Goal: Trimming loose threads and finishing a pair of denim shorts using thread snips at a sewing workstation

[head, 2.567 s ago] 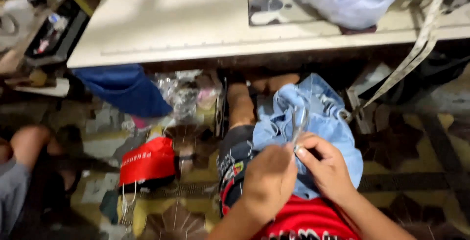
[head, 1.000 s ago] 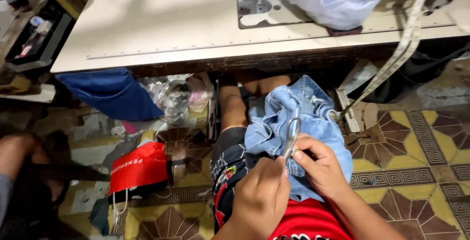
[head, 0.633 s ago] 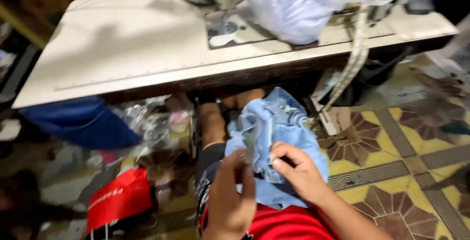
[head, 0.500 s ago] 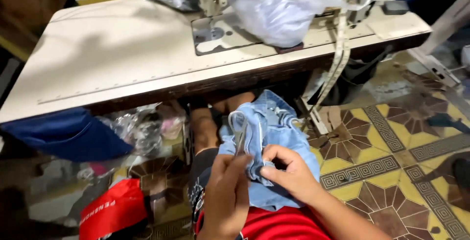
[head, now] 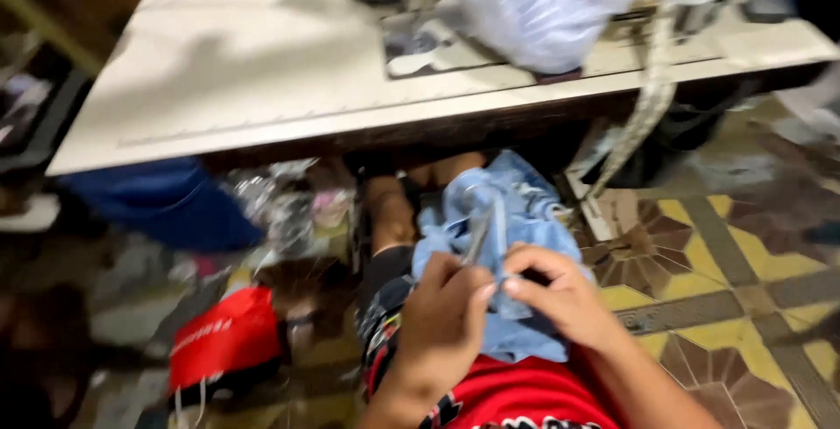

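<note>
Tiled floor (head: 700, 280): red bag (head: 223, 341) left; hands pinch blue denim (head: 516, 219).

A pale sewing table (head: 262, 70) with a dark front edge fills the upper part of the view and serves as the landmark here. On its far side, toward the right, lies a bundle in clear plastic (head: 542, 9) (blurred, so its contents cannot be told). Below the table to the right, the floor (head: 735, 306) is laid with patterned tiles in yellow, brown and dark bands. Under the table's left end sits a blue fabric mass (head: 166, 206), with crumpled clear wrappers (head: 280, 206) just beside it. Lower left of the table, a red bag (head: 223, 341) lies on the cluttered floor. Light falls evenly across the tabletop.
</note>
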